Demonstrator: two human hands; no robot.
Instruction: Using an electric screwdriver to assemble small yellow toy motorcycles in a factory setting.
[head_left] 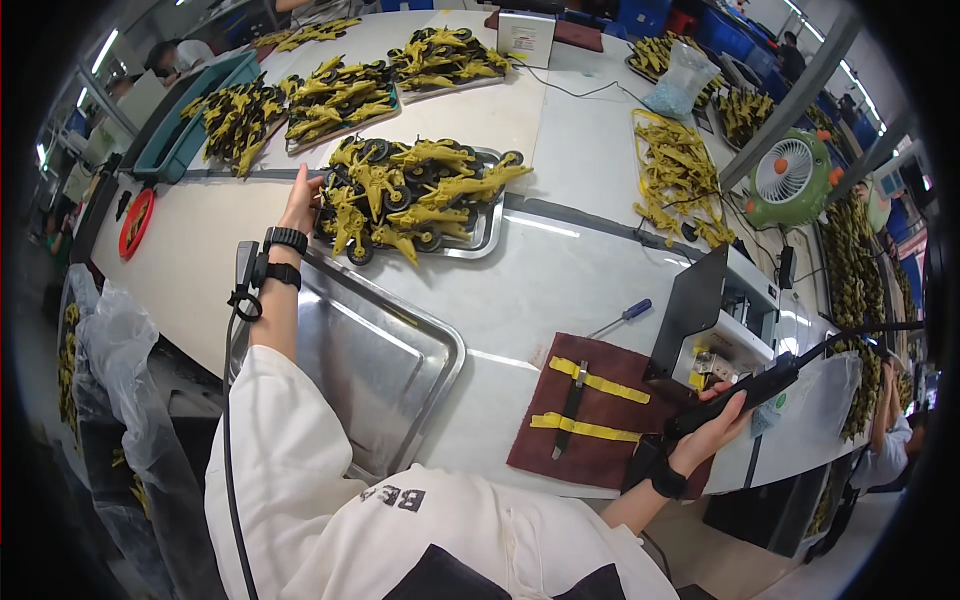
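**Right hand wraps dark tool; left meets heaped tray**

The right hand (712, 432) is closed around a black corded tool (745, 394) at the near right of a workbench, its cable (850, 335) trailing off to the right. Under that wrist lies a maroon cloth (585, 467) with two yellow strips across a slim dark implement (571, 405); a blue-handled screwdriver (636, 309) rests just beyond. A black-sided machine (690, 310) stands beside the tool.

At near left, a shiny metal tray (385, 350) sits below the left arm. Past it, the left hand (302, 200) reaches the left edge of a heap of yellow-and-black wheeled parts (375, 188) in a second tray (487, 240); its fingers are partly hidden, so whether it grips anything cannot be told. Some parts overhang the rim, and a knock or tilt could spill them. The trailing cable might snag on the machine.

Farther back, more piles (340, 100) line the bench, a green fan (790, 178) at right.
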